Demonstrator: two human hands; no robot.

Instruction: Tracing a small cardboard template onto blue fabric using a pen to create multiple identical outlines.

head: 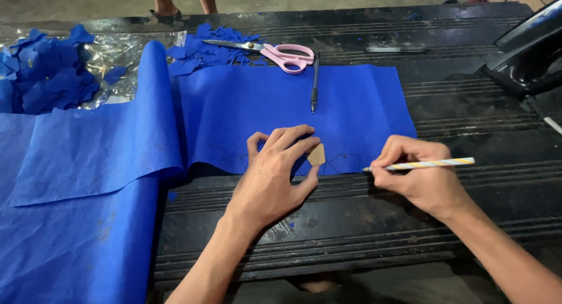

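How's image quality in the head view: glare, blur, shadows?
Head view: sharp overall, both hands crisp; glare on the clear plastic sheet and the glossy black object at upper right; soft shadow under the left hand; foreground table edge dim; mild wide-angle bowing.

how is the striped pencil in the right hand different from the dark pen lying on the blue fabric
The yellow-and-white striped pencil is held in the right hand; the slim dark pen lies loose, untouched. The pencil runs nearly level, left to right, at the blue fabric sheet's near edge; the pen points toward the person, beside the pink-handled scissors. Both are thin writing tools.
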